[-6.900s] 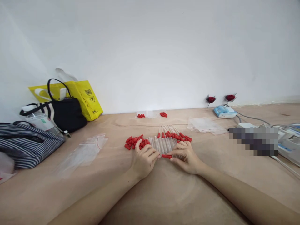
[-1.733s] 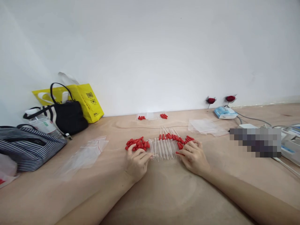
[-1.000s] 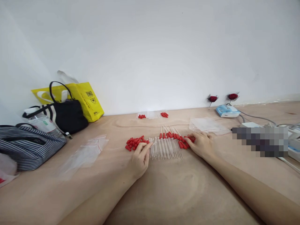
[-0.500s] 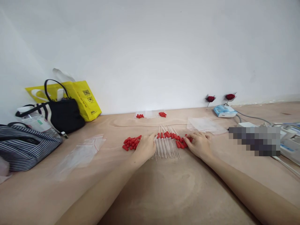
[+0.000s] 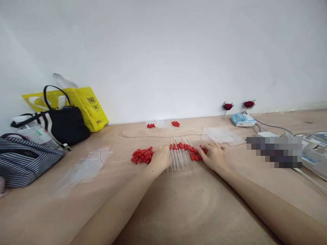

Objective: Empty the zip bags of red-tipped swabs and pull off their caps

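Clear slender tubes (image 5: 180, 161) lie side by side in a row on the wooden table, several of them with red rubber bulbs (image 5: 187, 147) on or across their upper part. Over the left end of this row rests my left hand (image 5: 160, 159), fingers curled down and closed; what they grip is hidden. Just left of that hand sits a pile of loose red bulbs (image 5: 141, 155). My right hand (image 5: 215, 157) lies at the row's right side, fingers spread, its thumb and fingertips touching loose red bulbs (image 5: 195, 157).
Clear zip bags lie left (image 5: 87, 163) and right (image 5: 221, 134). Against the wall is a bag with small red bulb groups (image 5: 175, 124). At left stand a yellow bag (image 5: 94, 117), a black bag (image 5: 68, 124) and a striped bag (image 5: 33, 163). A tissue pack (image 5: 243, 119) and cables are at right.
The whole view has shifted slightly. My left hand has moved a little right over the tubes' left end. My right hand stays beside the red bulbs.
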`<state>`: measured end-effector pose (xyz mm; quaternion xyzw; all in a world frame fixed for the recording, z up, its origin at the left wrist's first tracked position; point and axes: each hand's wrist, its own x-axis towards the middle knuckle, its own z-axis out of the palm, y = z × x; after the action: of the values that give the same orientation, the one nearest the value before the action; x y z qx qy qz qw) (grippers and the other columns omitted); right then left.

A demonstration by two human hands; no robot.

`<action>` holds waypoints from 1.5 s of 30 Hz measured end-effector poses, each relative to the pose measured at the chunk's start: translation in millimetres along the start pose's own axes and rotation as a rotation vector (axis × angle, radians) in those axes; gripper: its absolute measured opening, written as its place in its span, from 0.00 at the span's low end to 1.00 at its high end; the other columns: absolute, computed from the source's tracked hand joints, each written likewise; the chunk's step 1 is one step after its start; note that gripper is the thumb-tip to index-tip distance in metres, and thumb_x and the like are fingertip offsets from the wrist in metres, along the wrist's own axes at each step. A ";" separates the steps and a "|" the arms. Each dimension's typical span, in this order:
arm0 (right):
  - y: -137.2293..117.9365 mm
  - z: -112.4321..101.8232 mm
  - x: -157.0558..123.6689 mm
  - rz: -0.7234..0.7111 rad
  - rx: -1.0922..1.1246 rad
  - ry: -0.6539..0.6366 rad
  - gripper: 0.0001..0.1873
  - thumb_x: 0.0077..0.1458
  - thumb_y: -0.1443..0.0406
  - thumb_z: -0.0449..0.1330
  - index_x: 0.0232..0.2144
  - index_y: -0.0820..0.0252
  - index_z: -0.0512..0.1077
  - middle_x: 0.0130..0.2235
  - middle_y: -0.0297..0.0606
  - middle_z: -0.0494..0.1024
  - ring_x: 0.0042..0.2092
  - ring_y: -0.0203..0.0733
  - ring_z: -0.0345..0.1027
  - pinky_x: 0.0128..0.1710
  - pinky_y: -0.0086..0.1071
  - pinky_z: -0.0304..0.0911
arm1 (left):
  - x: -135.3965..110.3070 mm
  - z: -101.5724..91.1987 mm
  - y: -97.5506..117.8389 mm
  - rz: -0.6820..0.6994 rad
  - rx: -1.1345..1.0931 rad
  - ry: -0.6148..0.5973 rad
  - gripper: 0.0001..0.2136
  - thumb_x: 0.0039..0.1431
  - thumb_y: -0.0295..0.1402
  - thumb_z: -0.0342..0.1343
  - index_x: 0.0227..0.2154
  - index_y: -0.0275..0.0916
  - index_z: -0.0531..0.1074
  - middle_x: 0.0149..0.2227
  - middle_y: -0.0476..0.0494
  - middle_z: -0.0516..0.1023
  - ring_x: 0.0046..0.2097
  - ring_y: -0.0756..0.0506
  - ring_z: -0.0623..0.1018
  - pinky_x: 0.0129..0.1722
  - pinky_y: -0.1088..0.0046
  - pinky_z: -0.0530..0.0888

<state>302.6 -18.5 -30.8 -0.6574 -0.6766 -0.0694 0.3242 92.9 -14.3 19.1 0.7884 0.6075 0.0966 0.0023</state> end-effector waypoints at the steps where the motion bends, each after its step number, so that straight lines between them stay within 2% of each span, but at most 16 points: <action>1: -0.2 -0.2 0.8 0.012 0.011 -0.011 0.14 0.50 0.55 0.50 0.27 0.54 0.73 0.30 0.35 0.76 0.35 0.42 0.63 0.37 0.37 0.44 | 0.2 -0.2 -0.2 0.009 -0.006 0.004 0.13 0.45 0.21 0.47 0.35 0.37 0.69 0.34 0.40 0.75 0.37 0.42 0.75 0.32 0.73 0.69; 6: -4.3 -3.9 16.1 0.104 0.039 -0.081 0.12 0.49 0.58 0.50 0.27 0.53 0.73 0.29 0.34 0.75 0.37 0.43 0.64 0.37 0.36 0.45 | -10.9 -2.6 -5.1 0.039 -0.035 0.078 0.13 0.48 0.24 0.45 0.37 0.38 0.68 0.34 0.43 0.75 0.37 0.45 0.74 0.32 0.75 0.68; 9: -10.0 -5.4 34.0 0.166 -0.003 -0.176 0.12 0.47 0.59 0.50 0.26 0.54 0.73 0.28 0.36 0.75 0.37 0.44 0.65 0.38 0.38 0.47 | -26.6 0.5 -14.4 0.115 -0.058 0.244 0.12 0.52 0.28 0.45 0.39 0.39 0.68 0.32 0.46 0.74 0.32 0.48 0.74 0.29 0.76 0.67; 13: -20.1 -1.0 57.0 0.243 -0.089 -0.393 0.13 0.44 0.56 0.52 0.23 0.55 0.73 0.29 0.39 0.76 0.35 0.47 0.66 0.40 0.45 0.49 | -48.0 10.7 -31.6 0.344 -0.040 0.485 0.09 0.54 0.30 0.45 0.32 0.39 0.70 0.26 0.48 0.72 0.29 0.49 0.72 0.28 0.76 0.66; 15: -24.4 3.5 64.8 0.262 -0.106 -0.455 0.13 0.42 0.55 0.53 0.21 0.57 0.73 0.27 0.41 0.75 0.34 0.48 0.67 0.40 0.48 0.50 | -55.0 14.8 -38.6 0.399 -0.039 0.545 0.08 0.54 0.30 0.46 0.30 0.39 0.70 0.25 0.47 0.71 0.29 0.49 0.71 0.28 0.76 0.65; 22: -31.0 15.9 75.7 0.315 -0.101 -0.560 0.13 0.40 0.59 0.55 0.14 0.60 0.69 0.12 0.37 0.67 0.23 0.43 0.66 0.36 0.47 0.55 | -60.6 18.4 -44.4 0.419 -0.113 0.517 0.06 0.53 0.28 0.47 0.28 0.38 0.69 0.25 0.47 0.70 0.29 0.50 0.70 0.28 0.76 0.65; 25: -32.3 13.7 77.3 0.322 -0.091 -0.592 0.12 0.40 0.61 0.55 0.13 0.61 0.69 0.12 0.36 0.66 0.21 0.42 0.65 0.34 0.43 0.56 | -60.6 18.5 -44.5 0.437 -0.110 0.524 0.06 0.53 0.28 0.47 0.28 0.38 0.69 0.25 0.47 0.71 0.30 0.50 0.70 0.28 0.76 0.65; 28: -34.6 3.7 77.9 0.297 -0.073 -0.563 0.12 0.42 0.62 0.54 0.14 0.61 0.68 0.15 0.37 0.69 0.24 0.43 0.66 0.32 0.40 0.55 | -60.5 18.6 -45.1 0.434 -0.108 0.540 0.06 0.53 0.28 0.48 0.27 0.38 0.69 0.25 0.48 0.70 0.30 0.50 0.69 0.29 0.76 0.66; 31: -39.0 -11.0 70.9 0.238 -0.042 -0.499 0.14 0.47 0.61 0.49 0.17 0.60 0.68 0.21 0.38 0.72 0.28 0.43 0.67 0.32 0.37 0.54 | -60.0 18.4 -45.6 0.431 -0.103 0.550 0.06 0.53 0.27 0.48 0.27 0.38 0.69 0.25 0.47 0.70 0.31 0.49 0.69 0.30 0.75 0.66; 34: -43.9 -21.7 47.4 0.120 0.006 -0.393 0.13 0.52 0.61 0.46 0.26 0.59 0.68 0.29 0.38 0.75 0.32 0.40 0.67 0.34 0.34 0.52 | -59.7 17.5 -44.8 0.435 -0.085 0.573 0.06 0.53 0.28 0.48 0.29 0.38 0.70 0.28 0.45 0.71 0.33 0.48 0.69 0.33 0.73 0.67; 36: -46.1 -23.9 23.7 -0.126 0.066 -0.208 0.11 0.54 0.62 0.46 0.29 0.60 0.66 0.29 0.37 0.74 0.31 0.38 0.66 0.37 0.34 0.49 | -60.2 16.4 -43.0 0.434 -0.049 0.615 0.07 0.53 0.29 0.48 0.32 0.38 0.71 0.31 0.43 0.72 0.35 0.46 0.69 0.35 0.70 0.67; 38: -46.8 -22.9 -0.2 -0.357 0.106 -0.096 0.10 0.55 0.64 0.46 0.28 0.60 0.65 0.28 0.35 0.73 0.30 0.36 0.64 0.40 0.35 0.47 | -61.1 15.2 -40.0 0.431 0.000 0.661 0.10 0.52 0.31 0.49 0.37 0.38 0.71 0.34 0.41 0.72 0.38 0.44 0.69 0.39 0.66 0.66; 40: -46.6 -20.2 -18.6 -0.529 0.109 -0.003 0.10 0.55 0.65 0.46 0.26 0.60 0.65 0.26 0.34 0.72 0.30 0.35 0.63 0.41 0.35 0.46 | -61.7 14.6 -35.9 0.445 0.045 0.691 0.13 0.52 0.33 0.50 0.41 0.39 0.70 0.39 0.40 0.72 0.42 0.42 0.68 0.42 0.63 0.65; 42: -46.2 -17.1 -28.9 -0.634 0.124 0.050 0.10 0.55 0.65 0.47 0.25 0.60 0.65 0.25 0.34 0.71 0.29 0.35 0.61 0.41 0.35 0.45 | -61.1 15.1 -31.2 0.469 0.069 0.703 0.14 0.53 0.35 0.50 0.43 0.40 0.69 0.44 0.39 0.70 0.46 0.41 0.67 0.44 0.62 0.64; 45: -47.2 -12.7 -33.4 -0.706 0.191 0.071 0.10 0.55 0.64 0.49 0.26 0.60 0.66 0.24 0.33 0.70 0.29 0.34 0.60 0.41 0.35 0.46 | -58.5 17.6 -23.8 0.507 0.054 0.707 0.13 0.54 0.36 0.50 0.42 0.42 0.70 0.45 0.39 0.70 0.48 0.40 0.65 0.46 0.61 0.62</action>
<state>260.4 -59.4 -22.9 -0.3473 -0.8536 -0.1365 0.3635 58.6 -62.1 -9.8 0.8307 0.3606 0.3423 -0.2505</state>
